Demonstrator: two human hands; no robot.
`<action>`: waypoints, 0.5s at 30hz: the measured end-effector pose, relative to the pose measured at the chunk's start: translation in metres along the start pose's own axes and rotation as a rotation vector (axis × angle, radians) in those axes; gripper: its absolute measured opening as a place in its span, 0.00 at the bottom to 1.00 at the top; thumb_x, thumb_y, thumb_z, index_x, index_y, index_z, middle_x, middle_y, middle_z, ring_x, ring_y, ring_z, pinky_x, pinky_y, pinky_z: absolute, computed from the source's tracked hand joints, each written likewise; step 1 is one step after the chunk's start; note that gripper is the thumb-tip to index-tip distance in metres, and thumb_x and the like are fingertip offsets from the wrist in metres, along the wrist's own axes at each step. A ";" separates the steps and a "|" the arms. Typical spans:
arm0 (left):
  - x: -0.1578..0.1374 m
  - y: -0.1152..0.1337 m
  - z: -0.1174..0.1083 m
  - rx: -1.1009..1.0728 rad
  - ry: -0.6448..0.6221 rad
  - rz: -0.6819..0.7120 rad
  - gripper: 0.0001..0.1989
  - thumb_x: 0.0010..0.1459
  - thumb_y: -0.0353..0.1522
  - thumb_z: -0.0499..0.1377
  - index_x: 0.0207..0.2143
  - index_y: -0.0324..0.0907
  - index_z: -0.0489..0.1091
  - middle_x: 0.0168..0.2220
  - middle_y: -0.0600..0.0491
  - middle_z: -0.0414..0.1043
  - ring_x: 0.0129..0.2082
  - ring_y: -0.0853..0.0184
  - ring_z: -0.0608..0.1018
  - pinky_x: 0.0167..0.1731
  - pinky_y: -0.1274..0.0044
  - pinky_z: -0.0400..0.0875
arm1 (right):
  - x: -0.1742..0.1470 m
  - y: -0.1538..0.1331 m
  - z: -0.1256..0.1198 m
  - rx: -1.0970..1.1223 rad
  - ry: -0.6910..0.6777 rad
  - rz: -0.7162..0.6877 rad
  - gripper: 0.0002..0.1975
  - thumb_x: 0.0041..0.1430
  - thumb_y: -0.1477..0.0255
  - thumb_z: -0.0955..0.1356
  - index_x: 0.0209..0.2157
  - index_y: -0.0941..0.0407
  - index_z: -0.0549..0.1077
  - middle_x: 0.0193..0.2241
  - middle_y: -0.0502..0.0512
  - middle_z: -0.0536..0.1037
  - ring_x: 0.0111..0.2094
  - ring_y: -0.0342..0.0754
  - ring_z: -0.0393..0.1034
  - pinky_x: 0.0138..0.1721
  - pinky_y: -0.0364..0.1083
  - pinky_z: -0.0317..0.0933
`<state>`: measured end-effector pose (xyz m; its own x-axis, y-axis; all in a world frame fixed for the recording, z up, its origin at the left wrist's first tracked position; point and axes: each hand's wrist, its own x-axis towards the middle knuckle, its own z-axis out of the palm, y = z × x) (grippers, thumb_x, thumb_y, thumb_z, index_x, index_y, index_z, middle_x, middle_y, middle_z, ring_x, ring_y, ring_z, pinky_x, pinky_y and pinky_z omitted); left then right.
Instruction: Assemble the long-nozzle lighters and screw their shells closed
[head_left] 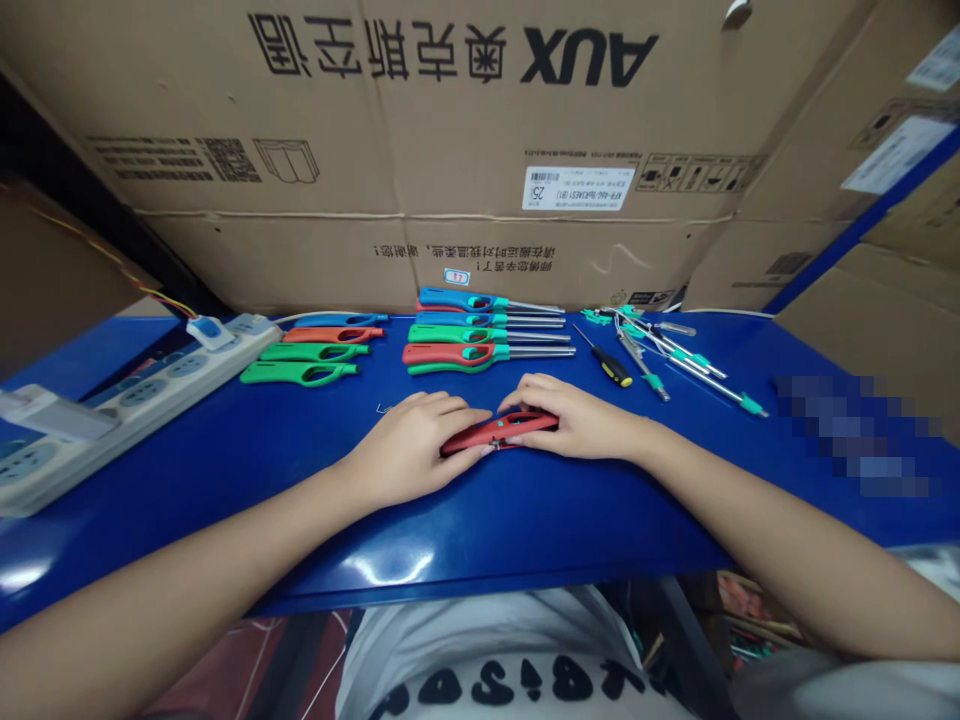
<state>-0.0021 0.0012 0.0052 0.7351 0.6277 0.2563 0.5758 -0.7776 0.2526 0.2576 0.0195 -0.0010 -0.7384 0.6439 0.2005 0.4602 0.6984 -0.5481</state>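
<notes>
A red lighter handle casing (487, 432) is held low over the blue table between both hands. My left hand (412, 450) grips its left end, thumb underneath and fingers along the top. My right hand (570, 420) pinches the right end, its thumb and fingers closed around the shell. A small green spot and a bit of metal show at the casing's middle; the rest of the inside is hidden. Behind the hands lies a stack of long-nosed gas lighters (454, 354) in red, green and blue. A small thin metal piece (384, 408) rests near my left fingers.
Several handle shells (300, 373) lie at the left, beside a white power strip (161, 385) with plugs. A black-and-yellow screwdriver (611, 366) lies behind my right hand, near metal rods with green parts (697, 360). A cardboard wall (337, 190) stands behind. One item at right is blurred.
</notes>
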 end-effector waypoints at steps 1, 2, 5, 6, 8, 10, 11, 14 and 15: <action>0.000 0.000 0.000 -0.004 0.004 0.001 0.18 0.69 0.40 0.55 0.55 0.43 0.73 0.44 0.48 0.78 0.44 0.60 0.79 0.42 0.70 0.70 | 0.000 -0.001 0.000 -0.007 -0.010 0.002 0.17 0.64 0.63 0.70 0.52 0.54 0.72 0.43 0.57 0.72 0.47 0.51 0.69 0.51 0.51 0.63; 0.000 -0.001 0.000 -0.005 0.005 0.002 0.17 0.69 0.39 0.55 0.55 0.43 0.73 0.44 0.48 0.78 0.43 0.60 0.79 0.42 0.70 0.70 | 0.000 -0.001 -0.001 -0.014 -0.018 0.004 0.19 0.63 0.60 0.70 0.52 0.54 0.72 0.42 0.57 0.72 0.46 0.51 0.69 0.51 0.51 0.64; 0.000 -0.001 0.000 0.003 -0.004 0.008 0.18 0.66 0.41 0.58 0.54 0.43 0.73 0.44 0.48 0.78 0.43 0.59 0.79 0.43 0.69 0.70 | -0.002 -0.001 -0.003 -0.028 -0.028 0.003 0.21 0.63 0.57 0.70 0.52 0.54 0.73 0.42 0.57 0.72 0.45 0.51 0.69 0.50 0.50 0.64; 0.000 -0.002 0.000 0.008 -0.010 0.009 0.19 0.65 0.42 0.59 0.54 0.43 0.73 0.45 0.48 0.78 0.43 0.59 0.79 0.44 0.69 0.70 | -0.002 -0.001 -0.004 -0.033 -0.026 0.002 0.21 0.63 0.57 0.70 0.53 0.54 0.73 0.43 0.57 0.72 0.45 0.51 0.69 0.50 0.50 0.64; -0.001 -0.003 0.000 0.014 -0.018 0.008 0.19 0.64 0.43 0.60 0.53 0.43 0.74 0.45 0.48 0.78 0.43 0.58 0.78 0.44 0.68 0.70 | -0.003 0.000 -0.005 -0.045 -0.023 0.000 0.21 0.63 0.58 0.70 0.53 0.54 0.73 0.44 0.58 0.72 0.46 0.51 0.69 0.51 0.51 0.64; -0.001 -0.004 0.001 0.014 -0.021 0.005 0.18 0.65 0.42 0.59 0.53 0.43 0.74 0.45 0.48 0.77 0.43 0.59 0.78 0.45 0.68 0.70 | -0.004 0.001 -0.005 -0.058 -0.026 -0.006 0.20 0.63 0.58 0.70 0.52 0.55 0.74 0.45 0.58 0.72 0.47 0.51 0.69 0.51 0.51 0.64; -0.001 -0.004 0.002 0.010 -0.021 0.006 0.17 0.66 0.41 0.59 0.52 0.43 0.74 0.45 0.49 0.77 0.43 0.59 0.78 0.45 0.68 0.70 | -0.004 0.002 -0.005 -0.064 -0.033 -0.009 0.20 0.63 0.58 0.70 0.51 0.55 0.74 0.45 0.58 0.72 0.47 0.51 0.69 0.51 0.51 0.64; -0.001 -0.004 0.004 -0.012 -0.011 0.010 0.16 0.67 0.40 0.59 0.51 0.43 0.74 0.45 0.49 0.77 0.43 0.60 0.78 0.45 0.69 0.70 | -0.003 0.003 -0.006 -0.083 -0.046 -0.027 0.20 0.62 0.59 0.71 0.50 0.55 0.75 0.45 0.59 0.73 0.47 0.52 0.70 0.52 0.52 0.64; -0.001 -0.004 0.004 -0.016 -0.002 0.010 0.16 0.67 0.40 0.59 0.51 0.42 0.74 0.44 0.49 0.77 0.43 0.60 0.78 0.45 0.69 0.70 | -0.003 0.004 -0.006 -0.088 -0.043 -0.034 0.19 0.62 0.60 0.71 0.51 0.55 0.75 0.45 0.59 0.74 0.48 0.52 0.70 0.52 0.52 0.64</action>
<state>-0.0036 0.0037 0.0001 0.7419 0.6194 0.2567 0.5625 -0.7834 0.2645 0.2643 0.0218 0.0010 -0.7738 0.6068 0.1816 0.4749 0.7455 -0.4677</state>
